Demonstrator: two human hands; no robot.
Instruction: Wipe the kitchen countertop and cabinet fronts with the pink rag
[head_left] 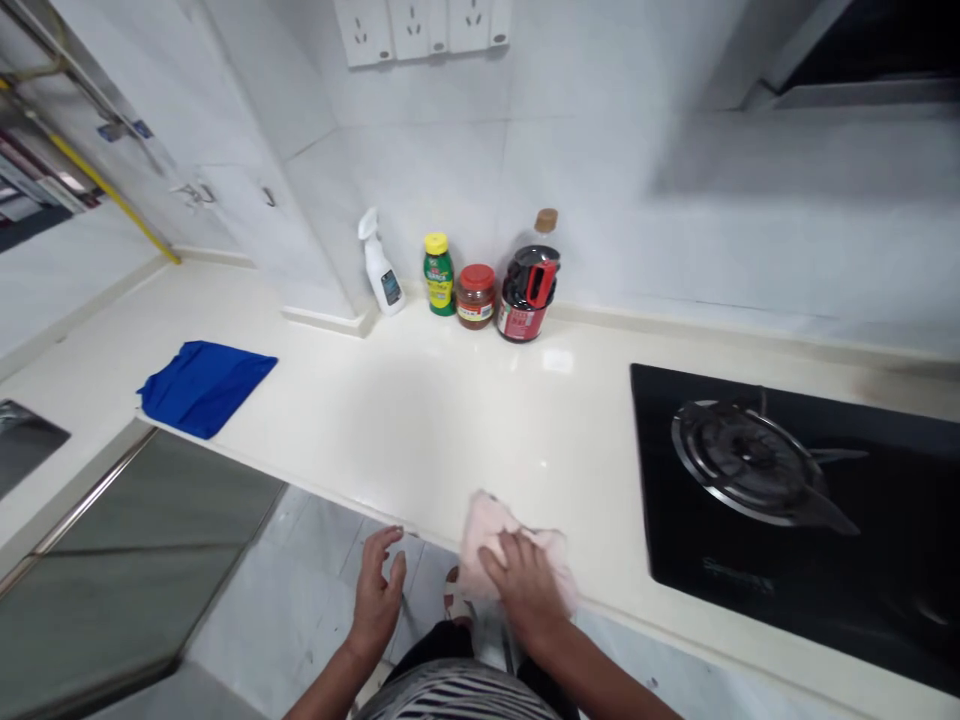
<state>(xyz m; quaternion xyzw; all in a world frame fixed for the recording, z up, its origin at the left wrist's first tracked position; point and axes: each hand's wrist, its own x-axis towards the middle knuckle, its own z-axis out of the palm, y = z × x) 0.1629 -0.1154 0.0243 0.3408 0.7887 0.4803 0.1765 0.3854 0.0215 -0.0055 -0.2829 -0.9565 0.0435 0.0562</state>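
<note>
My right hand [527,588] presses a pale pink cloth [486,520] onto the white countertop [450,430] by its front edge, its fingers bent over the fabric. Part of the cloth drapes at the edge, and the hand hides its middle. My left hand [380,585] hovers just in front of the counter edge with nothing in it, thumb and fingers curved and apart.
Along the wall stand a white spray bottle [384,275], a green bottle with a yellow cap [439,278], a red-lidded jar [475,300] and a dark sauce jug [523,300]. A blue cloth [206,388] lies left; a black gas stove [697,545] sits right.
</note>
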